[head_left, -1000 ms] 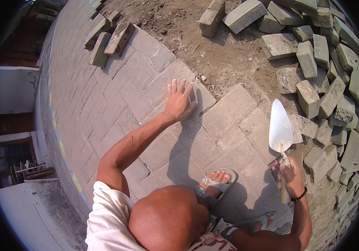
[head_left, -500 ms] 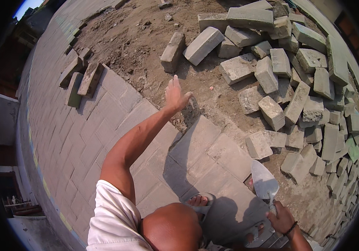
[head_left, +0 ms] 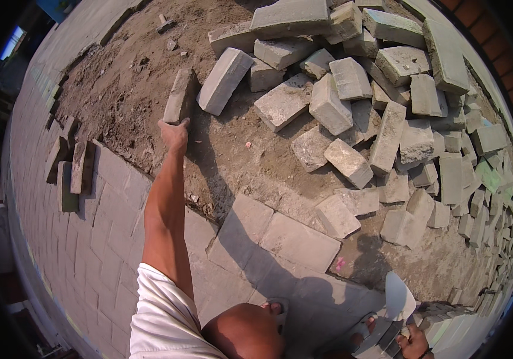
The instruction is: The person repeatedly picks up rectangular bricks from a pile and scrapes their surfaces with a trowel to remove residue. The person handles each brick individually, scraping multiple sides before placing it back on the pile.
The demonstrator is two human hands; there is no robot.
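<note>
My left arm reaches far forward, and my left hand is closed on the near end of a grey paving brick. That brick stands on the dirt, left of a second, paler paving brick. At the lower right my right hand grips a pointing trowel, its pale blade pointing away from me. The trowel's handle is mostly hidden by the fingers.
A heap of loose paving bricks fills the right side. Several more bricks lie at the left on the laid pavement. Bare soil stretches beyond the pavement's broken edge. My foot rests on the pavers.
My left hand has moved forward from above the pavement edge and taken hold of the brick. The view has shifted right. My right hand still holds the trowel.
</note>
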